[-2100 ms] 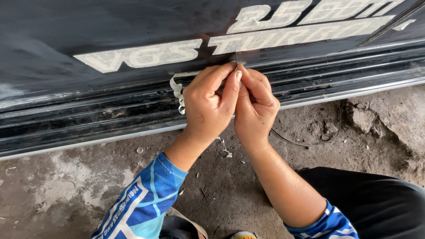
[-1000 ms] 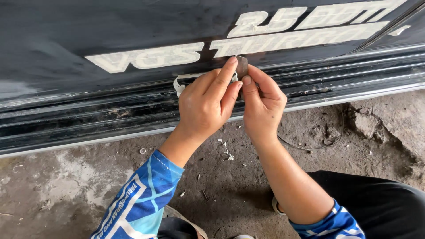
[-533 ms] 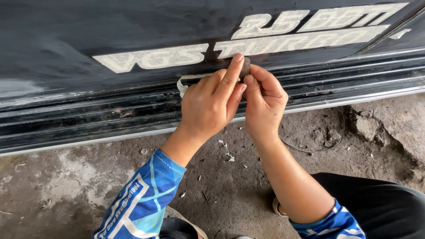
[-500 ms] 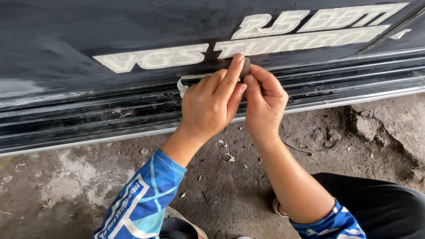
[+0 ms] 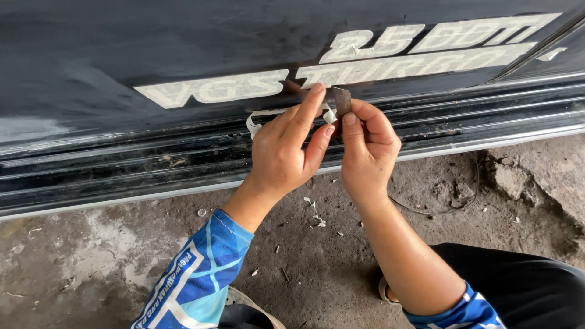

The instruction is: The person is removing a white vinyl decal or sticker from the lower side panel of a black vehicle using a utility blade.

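A dark vehicle body panel [image 5: 152, 49] carries pale lettering decals [image 5: 341, 67] along its lower part. My right hand [image 5: 365, 149] pinches a small thin metal blade [image 5: 342, 101], its edge held up against the panel just below the lettering. My left hand [image 5: 286, 149] is beside it, its index finger stretched up and touching the lower edge of the decal. A curled strip of peeled pale sticker [image 5: 259, 119] hangs off the panel behind my left hand, partly hidden by the fingers.
Below the panel run a black ribbed sill and a bright trim strip [image 5: 122, 198]. The ground is rough concrete [image 5: 85, 268] with small sticker scraps [image 5: 315, 213] and a thin loop of wire [image 5: 451, 201]. My dark-trousered knee [image 5: 524, 286] is at the lower right.
Both hands have drifted slightly up and right along the panel. My left index finger has risen onto the decal's lower edge, and the blade now stands clear between the two hands.
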